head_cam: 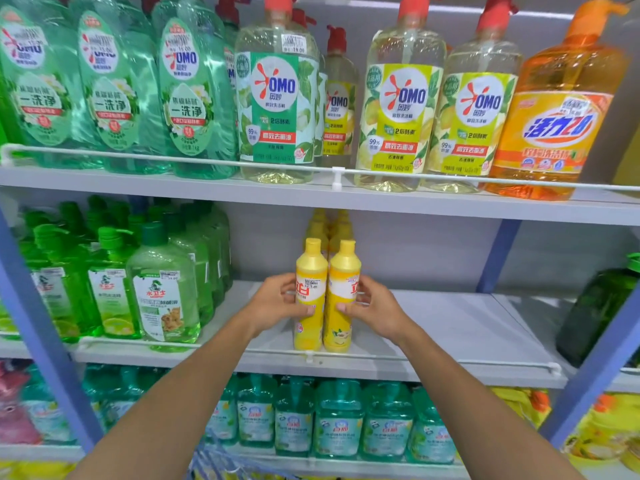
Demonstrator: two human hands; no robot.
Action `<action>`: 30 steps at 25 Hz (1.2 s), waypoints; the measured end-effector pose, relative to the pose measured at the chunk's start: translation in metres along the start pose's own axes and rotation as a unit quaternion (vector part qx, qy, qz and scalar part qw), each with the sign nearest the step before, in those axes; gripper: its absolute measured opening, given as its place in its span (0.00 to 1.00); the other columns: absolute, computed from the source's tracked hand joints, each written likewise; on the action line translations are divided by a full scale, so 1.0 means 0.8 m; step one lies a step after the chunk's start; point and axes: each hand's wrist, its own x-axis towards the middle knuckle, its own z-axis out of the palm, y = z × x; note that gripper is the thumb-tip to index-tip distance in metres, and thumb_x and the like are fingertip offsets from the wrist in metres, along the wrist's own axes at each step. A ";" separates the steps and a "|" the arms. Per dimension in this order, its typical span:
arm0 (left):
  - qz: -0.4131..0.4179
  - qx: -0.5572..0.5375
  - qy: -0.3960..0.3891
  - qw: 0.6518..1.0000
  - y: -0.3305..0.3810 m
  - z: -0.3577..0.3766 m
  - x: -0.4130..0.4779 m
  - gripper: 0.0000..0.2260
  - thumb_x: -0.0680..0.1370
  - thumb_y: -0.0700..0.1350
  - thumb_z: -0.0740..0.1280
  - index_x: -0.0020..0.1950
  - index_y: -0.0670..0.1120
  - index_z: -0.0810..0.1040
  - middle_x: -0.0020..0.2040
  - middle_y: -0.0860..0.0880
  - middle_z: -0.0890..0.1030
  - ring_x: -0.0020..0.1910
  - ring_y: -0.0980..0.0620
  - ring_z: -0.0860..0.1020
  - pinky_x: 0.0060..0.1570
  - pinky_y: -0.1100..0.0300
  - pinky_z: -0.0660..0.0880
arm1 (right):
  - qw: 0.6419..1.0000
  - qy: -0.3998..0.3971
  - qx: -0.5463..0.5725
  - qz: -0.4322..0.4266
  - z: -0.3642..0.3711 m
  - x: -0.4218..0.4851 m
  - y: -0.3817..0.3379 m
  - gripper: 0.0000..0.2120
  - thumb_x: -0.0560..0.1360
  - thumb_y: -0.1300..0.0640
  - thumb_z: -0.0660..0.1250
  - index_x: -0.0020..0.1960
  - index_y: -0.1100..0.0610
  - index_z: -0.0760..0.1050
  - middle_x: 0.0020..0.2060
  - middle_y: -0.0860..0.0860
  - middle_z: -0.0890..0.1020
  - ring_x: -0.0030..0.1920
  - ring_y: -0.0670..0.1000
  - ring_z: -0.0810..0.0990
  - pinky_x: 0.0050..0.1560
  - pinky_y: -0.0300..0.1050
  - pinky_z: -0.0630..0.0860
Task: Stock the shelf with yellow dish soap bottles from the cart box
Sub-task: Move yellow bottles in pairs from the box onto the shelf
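The left hand [277,299] is grasping the left yellow bottle [310,271], its thumb lying across the front and its fingers curling round the side. The right hand [375,308] is gripping the right yellow bottle [343,271] in the same way. Both bottles are standing upright, touching side by side, on the middle shelf [467,327] just behind its white rail [415,360]. More yellow bottles [329,226] are lining up behind the pair at twelve o'clock. Green bottles [162,289] are crowding the shelf at nine o'clock. A dark green bottle [595,306] is sitting well apart at three o'clock. Teal bottles [337,420] are filling the shelf below at six o'clock.
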 end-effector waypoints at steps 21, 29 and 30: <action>0.007 0.039 0.077 0.996 -0.057 0.032 -0.019 0.25 0.68 0.43 0.81 0.61 0.55 0.78 0.55 0.54 0.84 0.55 0.52 0.82 0.54 0.56 0.81 | 0.991 0.137 -0.001 0.007 0.051 -0.032 0.035 0.28 0.72 0.51 0.78 0.69 0.48 0.72 0.60 0.41 0.81 0.58 0.39 0.80 0.54 0.31 0.77; 0.027 0.086 0.189 0.978 -0.056 0.062 -0.018 0.26 0.68 0.45 0.81 0.63 0.53 0.75 0.53 0.58 0.81 0.51 0.61 0.79 0.45 0.68 0.77 | 0.968 0.242 -0.069 0.009 0.079 -0.029 0.044 0.29 0.69 0.45 0.79 0.66 0.49 0.73 0.56 0.43 0.80 0.55 0.42 0.80 0.55 0.40 0.80; 0.026 0.085 0.201 0.976 -0.056 0.064 -0.018 0.27 0.68 0.46 0.82 0.63 0.53 0.75 0.53 0.58 0.81 0.51 0.61 0.79 0.46 0.68 0.77 | 0.969 0.235 -0.073 0.011 0.079 -0.031 0.048 0.30 0.68 0.46 0.80 0.66 0.49 0.73 0.56 0.43 0.80 0.55 0.42 0.80 0.56 0.40 0.79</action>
